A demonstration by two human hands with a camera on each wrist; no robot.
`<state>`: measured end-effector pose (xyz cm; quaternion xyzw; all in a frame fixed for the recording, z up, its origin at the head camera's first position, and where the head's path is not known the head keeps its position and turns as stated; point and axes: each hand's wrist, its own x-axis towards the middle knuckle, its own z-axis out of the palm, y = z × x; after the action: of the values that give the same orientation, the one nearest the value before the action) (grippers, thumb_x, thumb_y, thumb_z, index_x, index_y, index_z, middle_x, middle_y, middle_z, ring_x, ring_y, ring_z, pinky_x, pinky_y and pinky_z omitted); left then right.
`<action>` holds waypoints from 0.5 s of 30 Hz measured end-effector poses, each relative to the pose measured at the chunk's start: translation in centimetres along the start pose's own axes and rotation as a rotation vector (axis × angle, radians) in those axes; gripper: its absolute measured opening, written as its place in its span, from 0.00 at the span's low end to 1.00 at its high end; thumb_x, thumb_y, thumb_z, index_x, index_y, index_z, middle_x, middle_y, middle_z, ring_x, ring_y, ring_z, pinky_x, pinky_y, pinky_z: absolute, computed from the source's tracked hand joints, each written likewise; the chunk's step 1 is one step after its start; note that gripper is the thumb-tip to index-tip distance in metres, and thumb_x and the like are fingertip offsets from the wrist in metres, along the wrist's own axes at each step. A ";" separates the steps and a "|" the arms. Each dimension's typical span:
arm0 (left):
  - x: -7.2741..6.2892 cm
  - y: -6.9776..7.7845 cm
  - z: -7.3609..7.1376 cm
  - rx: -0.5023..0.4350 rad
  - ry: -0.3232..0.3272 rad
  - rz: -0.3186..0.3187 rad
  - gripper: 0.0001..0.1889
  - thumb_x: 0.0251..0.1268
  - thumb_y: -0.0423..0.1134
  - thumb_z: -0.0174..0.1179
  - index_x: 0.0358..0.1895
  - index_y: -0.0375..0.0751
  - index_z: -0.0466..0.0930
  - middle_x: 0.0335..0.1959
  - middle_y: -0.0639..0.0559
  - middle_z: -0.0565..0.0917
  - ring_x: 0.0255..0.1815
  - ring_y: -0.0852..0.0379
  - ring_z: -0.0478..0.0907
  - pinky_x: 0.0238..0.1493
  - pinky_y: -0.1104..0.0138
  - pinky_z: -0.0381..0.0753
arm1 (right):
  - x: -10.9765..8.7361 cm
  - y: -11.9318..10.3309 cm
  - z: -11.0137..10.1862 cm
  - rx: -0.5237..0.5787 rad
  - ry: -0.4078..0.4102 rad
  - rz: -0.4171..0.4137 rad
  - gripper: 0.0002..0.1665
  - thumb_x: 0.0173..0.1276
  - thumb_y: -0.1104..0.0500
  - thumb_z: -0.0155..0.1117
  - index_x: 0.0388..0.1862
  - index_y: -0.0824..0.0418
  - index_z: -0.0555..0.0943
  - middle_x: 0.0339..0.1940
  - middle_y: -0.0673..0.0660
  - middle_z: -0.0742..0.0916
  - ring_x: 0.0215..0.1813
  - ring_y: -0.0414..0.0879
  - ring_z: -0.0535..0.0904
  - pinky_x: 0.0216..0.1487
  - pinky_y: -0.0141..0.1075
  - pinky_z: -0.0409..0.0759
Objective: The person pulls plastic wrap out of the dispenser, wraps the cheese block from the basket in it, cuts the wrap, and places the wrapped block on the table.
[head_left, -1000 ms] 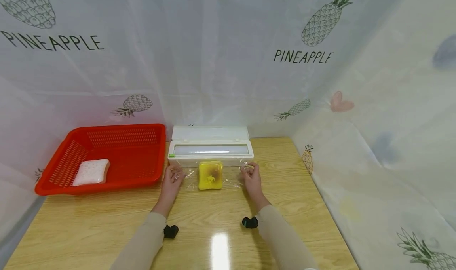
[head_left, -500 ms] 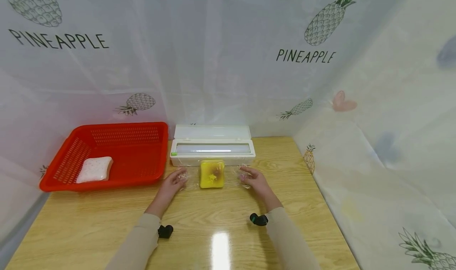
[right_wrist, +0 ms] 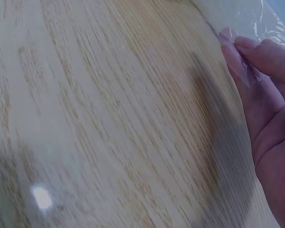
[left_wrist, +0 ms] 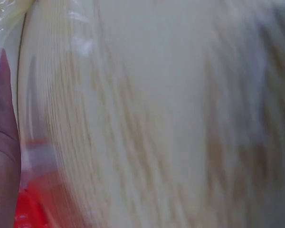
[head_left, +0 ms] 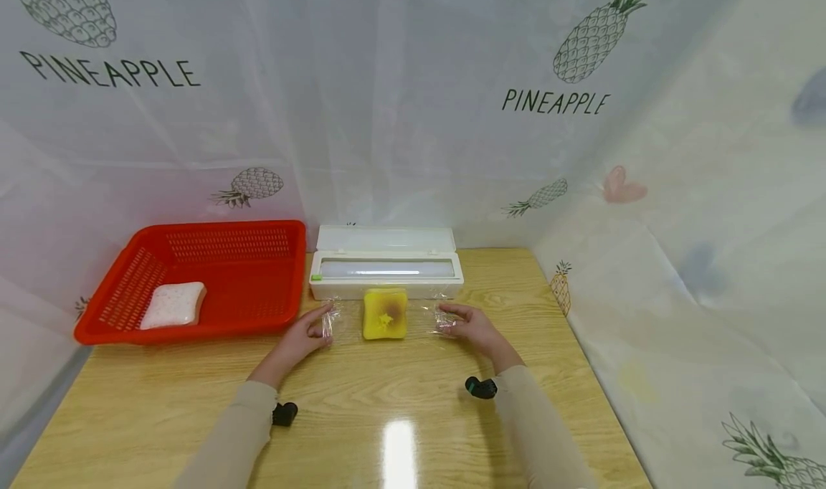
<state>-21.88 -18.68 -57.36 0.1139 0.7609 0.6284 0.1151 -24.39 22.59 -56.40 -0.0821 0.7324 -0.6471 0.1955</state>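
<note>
A yellow toast-shaped slice [head_left: 386,313] with a brown patch lies mid-table on a strip of clear plastic wrap [head_left: 349,322], just in front of the white wrap dispenser [head_left: 387,289]. My left hand [head_left: 298,342] holds the strip's left end, index finger and thumb spread along its edge. One finger [left_wrist: 4,104] shows in the left wrist view, film over its tip. My right hand [head_left: 480,331] grips the strip's right end. In the right wrist view, its fingertips [right_wrist: 246,42] pinch the crinkled film.
The dispenser's lid [head_left: 386,238] stands raised, with a film roll inside. To the left is a red basket [head_left: 252,328] with a white bread-shaped piece [head_left: 173,305] in it. A pineapple-print sheet [head_left: 400,116] hangs behind and at the right of the wooden table [head_left: 361,417].
Both hands have moved outward and slightly toward me, from the dispenser's front to the strip's two ends, drawing apart. The yellow slice stays put relative to the dispenser.
</note>
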 end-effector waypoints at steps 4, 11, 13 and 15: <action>-0.2 0.1 -0.4 -0.036 -0.059 0.008 0.43 0.57 0.18 0.62 0.76 0.35 0.54 0.71 0.31 0.60 0.36 0.56 0.79 0.39 0.67 0.82 | -0.1 -0.3 -0.1 0.017 -0.016 0.008 0.31 0.67 0.72 0.61 0.70 0.64 0.70 0.71 0.62 0.71 0.54 0.49 0.82 0.51 0.39 0.81; -0.5 0.3 -0.5 -0.004 -0.073 0.007 0.46 0.55 0.17 0.63 0.77 0.39 0.52 0.69 0.32 0.58 0.40 0.52 0.77 0.38 0.69 0.80 | -0.1 -0.6 0.2 0.061 -0.088 -0.019 0.35 0.65 0.78 0.57 0.72 0.68 0.65 0.73 0.64 0.66 0.61 0.59 0.76 0.53 0.46 0.80; -0.5 0.2 -0.3 0.032 -0.053 0.012 0.46 0.55 0.18 0.64 0.77 0.40 0.52 0.68 0.33 0.59 0.38 0.53 0.76 0.37 0.70 0.78 | -0.1 -0.6 0.2 0.056 -0.100 -0.017 0.36 0.65 0.79 0.56 0.72 0.67 0.64 0.75 0.64 0.64 0.62 0.60 0.75 0.53 0.46 0.80; -0.5 0.1 -0.1 0.068 -0.037 0.025 0.46 0.55 0.19 0.64 0.77 0.40 0.52 0.68 0.34 0.58 0.37 0.55 0.74 0.36 0.70 0.77 | -0.1 -0.6 0.1 0.052 -0.103 -0.011 0.38 0.65 0.79 0.55 0.74 0.65 0.63 0.76 0.63 0.63 0.63 0.60 0.74 0.53 0.46 0.80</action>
<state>-21.40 -18.91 -57.19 0.1388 0.7781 0.6012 0.1172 -24.34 22.47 -55.80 -0.1142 0.7037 -0.6619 0.2317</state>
